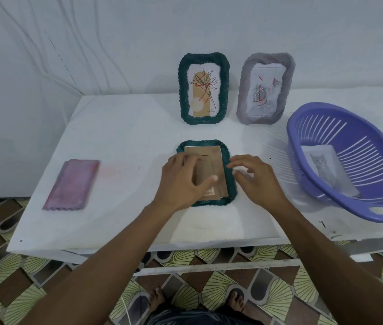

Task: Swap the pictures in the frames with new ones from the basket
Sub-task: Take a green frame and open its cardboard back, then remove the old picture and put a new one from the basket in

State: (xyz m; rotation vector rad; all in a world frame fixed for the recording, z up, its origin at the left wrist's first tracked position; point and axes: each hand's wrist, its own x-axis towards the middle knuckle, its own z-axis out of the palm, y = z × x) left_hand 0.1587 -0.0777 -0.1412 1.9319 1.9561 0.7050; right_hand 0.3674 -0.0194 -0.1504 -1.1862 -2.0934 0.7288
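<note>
White tabletop (pixel 120 137) at centre: left hand (pixel 183 181) lies flat on the face-down green frame's (pixel 229 160) cardboard back (pixel 217 158); right hand (pixel 255 178), fingers spread and empty, touches its edge. Careless prying could bend the backing.

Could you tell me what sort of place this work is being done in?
Probably a room in a home, not a workshop: a plain white table against a draped white backdrop, a patterned tiled floor, and the person stands barefoot.

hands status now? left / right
Left hand: open, flat on the brown cardboard backing of the face-down green woven frame.
Right hand: open, holding nothing.
</note>
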